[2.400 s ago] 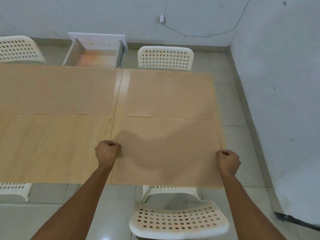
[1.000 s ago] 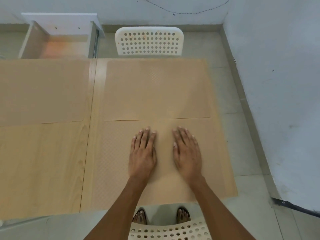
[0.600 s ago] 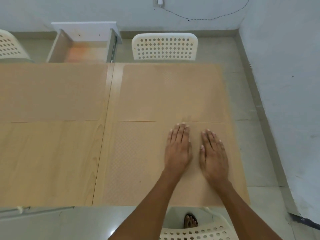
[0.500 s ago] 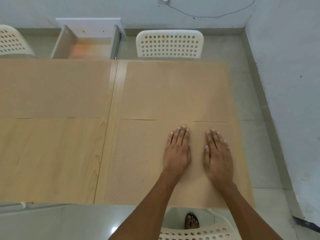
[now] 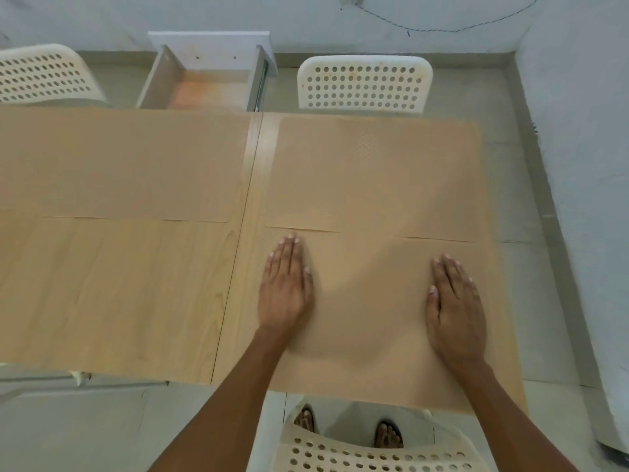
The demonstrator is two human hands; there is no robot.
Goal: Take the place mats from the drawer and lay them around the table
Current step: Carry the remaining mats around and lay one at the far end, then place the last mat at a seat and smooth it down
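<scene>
A tan place mat (image 5: 367, 301) lies flat on the near right part of the light wood table (image 5: 136, 294). My left hand (image 5: 284, 287) presses flat on its left side, fingers straight. My right hand (image 5: 456, 308) presses flat near its right edge. Two more tan mats lie on the far half: one at far right (image 5: 374, 172) and one at far left (image 5: 119, 165). Beyond the table's far edge the white drawer (image 5: 207, 76) stands pulled out, and what shows of its inside holds nothing.
White perforated chairs stand at the far right (image 5: 364, 83), the far left (image 5: 44, 76) and right below me (image 5: 374, 451). A grey wall (image 5: 585, 165) runs close along the table's right side. My feet show under the near edge.
My hands let go of the mat's near corners, went flat at its middle, and have now slid apart, the left to the left side and the right to the right edge.
</scene>
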